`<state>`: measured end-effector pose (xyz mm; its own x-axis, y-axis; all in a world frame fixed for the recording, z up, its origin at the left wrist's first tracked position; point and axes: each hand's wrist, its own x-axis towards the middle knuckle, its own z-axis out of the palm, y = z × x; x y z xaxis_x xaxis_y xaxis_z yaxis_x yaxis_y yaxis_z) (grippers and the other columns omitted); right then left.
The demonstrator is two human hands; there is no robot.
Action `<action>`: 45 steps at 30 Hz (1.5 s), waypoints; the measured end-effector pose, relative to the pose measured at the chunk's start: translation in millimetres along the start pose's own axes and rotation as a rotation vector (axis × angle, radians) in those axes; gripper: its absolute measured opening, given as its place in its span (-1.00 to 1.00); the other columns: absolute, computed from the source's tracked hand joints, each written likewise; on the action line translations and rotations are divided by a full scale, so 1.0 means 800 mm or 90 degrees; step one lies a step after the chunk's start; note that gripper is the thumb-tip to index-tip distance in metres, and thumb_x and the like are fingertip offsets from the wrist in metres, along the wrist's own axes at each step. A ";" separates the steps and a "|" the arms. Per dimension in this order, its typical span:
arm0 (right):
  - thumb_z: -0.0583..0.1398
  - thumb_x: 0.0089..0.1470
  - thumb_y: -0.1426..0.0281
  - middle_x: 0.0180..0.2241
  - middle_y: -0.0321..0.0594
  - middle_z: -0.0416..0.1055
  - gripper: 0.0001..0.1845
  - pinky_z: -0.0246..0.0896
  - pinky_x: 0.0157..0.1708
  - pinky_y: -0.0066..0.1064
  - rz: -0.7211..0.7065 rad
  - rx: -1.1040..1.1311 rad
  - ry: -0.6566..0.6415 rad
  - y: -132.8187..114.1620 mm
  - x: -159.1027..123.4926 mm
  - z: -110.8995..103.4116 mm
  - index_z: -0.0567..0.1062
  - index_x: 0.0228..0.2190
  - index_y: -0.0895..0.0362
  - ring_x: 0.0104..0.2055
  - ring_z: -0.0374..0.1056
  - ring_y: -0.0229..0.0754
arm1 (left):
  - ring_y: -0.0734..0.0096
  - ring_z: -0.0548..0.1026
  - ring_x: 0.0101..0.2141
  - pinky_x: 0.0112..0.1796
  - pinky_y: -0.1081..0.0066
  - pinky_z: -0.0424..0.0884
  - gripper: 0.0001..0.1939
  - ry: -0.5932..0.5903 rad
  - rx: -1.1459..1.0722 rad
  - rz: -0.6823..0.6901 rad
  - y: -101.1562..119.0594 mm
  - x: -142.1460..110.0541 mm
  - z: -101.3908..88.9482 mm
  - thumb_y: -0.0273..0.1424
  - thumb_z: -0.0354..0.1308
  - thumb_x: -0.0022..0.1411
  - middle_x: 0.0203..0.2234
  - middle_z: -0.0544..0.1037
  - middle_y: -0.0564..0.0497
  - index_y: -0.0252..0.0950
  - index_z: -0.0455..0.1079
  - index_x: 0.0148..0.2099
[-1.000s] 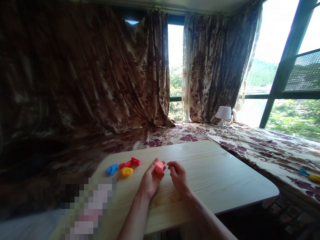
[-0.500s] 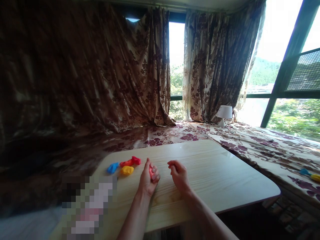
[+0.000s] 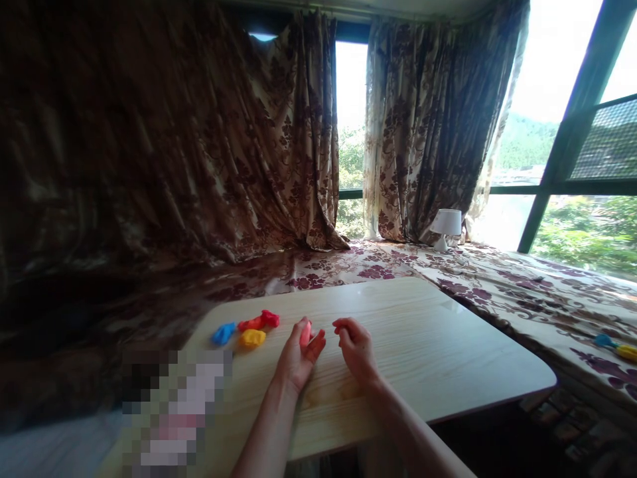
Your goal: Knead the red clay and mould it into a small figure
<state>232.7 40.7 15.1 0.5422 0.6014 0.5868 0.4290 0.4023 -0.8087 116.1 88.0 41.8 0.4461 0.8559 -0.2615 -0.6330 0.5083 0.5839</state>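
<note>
My left hand (image 3: 297, 355) rests on the light wooden table (image 3: 448, 358) with its fingers curled around a pink lump of clay (image 3: 305, 332). Just to its right, my right hand (image 3: 355, 348) lies on the table with fingers loosely curled and nothing visible in them. To the left of my left hand lie three clay pieces: a blue one (image 3: 223, 332), a red one (image 3: 259, 322) and a yellow one (image 3: 253, 338).
A flowered cloth (image 3: 497, 279) covers the platform behind and right of the table. A small white lamp (image 3: 446, 227) stands near the patterned curtains (image 3: 418, 126). A blue and yellow tool (image 3: 616, 346) lies at far right. A blurred patch (image 3: 174, 411) covers the table's near left.
My left hand first closed tight around the pink clay, then loosened so the clay shows between thumb and fingers again. My right hand has barely moved.
</note>
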 end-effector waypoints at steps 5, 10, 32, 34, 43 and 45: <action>0.03 -0.08 0.48 -0.54 -0.28 0.41 -0.76 0.19 -0.57 -0.49 0.003 -0.009 -0.007 0.001 0.000 0.000 0.49 -0.48 0.15 -0.58 0.27 -0.30 | 0.62 0.45 -0.58 -0.57 0.62 0.42 -0.81 -0.048 -0.019 0.043 0.003 -0.003 0.001 -0.63 0.09 0.11 -0.41 0.48 0.00 -0.31 0.30 -0.22; 0.02 -0.08 0.48 -0.54 -0.28 0.40 -0.77 0.17 -0.58 -0.50 0.001 -0.011 -0.014 0.004 0.000 0.000 0.48 -0.48 0.15 -0.58 0.26 -0.31 | 0.76 0.08 -0.82 -0.82 0.68 -0.01 -0.69 -0.122 -0.030 0.037 0.003 -0.003 0.000 -0.20 0.14 0.15 -0.68 0.28 0.18 -0.30 0.19 -0.48; -0.04 0.17 0.29 0.05 -0.03 0.24 -0.57 0.07 0.10 -0.13 -0.053 -0.134 -0.005 -0.013 0.004 0.017 0.28 0.04 0.17 0.11 0.15 -0.09 | 0.27 0.46 -0.10 -0.06 0.37 0.37 -0.75 -0.339 0.087 -0.078 -0.016 -0.016 0.012 -0.44 0.06 0.21 -0.20 0.54 -0.13 -0.39 0.42 -0.08; -0.08 0.18 0.32 0.11 0.01 0.20 -0.53 -0.03 0.15 -0.06 -0.065 -0.205 -0.046 -0.021 -0.005 0.025 0.24 0.08 0.21 0.18 0.07 -0.06 | 0.19 0.39 0.00 0.02 0.25 0.30 -0.64 -0.339 0.029 -0.081 -0.012 -0.014 0.012 -0.28 -0.06 0.28 -0.12 0.51 -0.16 -0.38 0.40 -0.04; -0.05 0.17 0.35 0.22 -0.03 0.04 -0.46 -0.21 0.22 -0.09 -0.090 -0.347 -0.201 -0.057 -0.006 0.049 0.16 0.16 0.27 0.29 -0.17 -0.07 | 0.24 0.10 0.21 0.20 0.15 -0.04 -0.51 -0.358 -0.034 -0.026 -0.010 -0.005 0.005 -0.24 -0.28 0.32 0.16 0.27 -0.06 -0.25 0.13 0.22; -0.09 0.19 0.37 0.24 0.00 -0.01 -0.46 -0.21 0.22 -0.09 -0.042 -0.370 -0.197 -0.053 -0.005 0.041 0.14 0.17 0.29 0.30 -0.18 -0.07 | 0.19 0.10 0.21 0.20 0.14 -0.06 -0.47 -0.371 -0.056 -0.032 -0.006 -0.005 0.004 -0.20 -0.26 0.32 0.16 0.26 -0.15 -0.34 0.13 0.22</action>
<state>188.8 44.1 45.5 0.3065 0.7934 0.5259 0.8214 0.0587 -0.5673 119.3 81.5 42.3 0.7356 0.6495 0.1927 -0.6406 0.5742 0.5099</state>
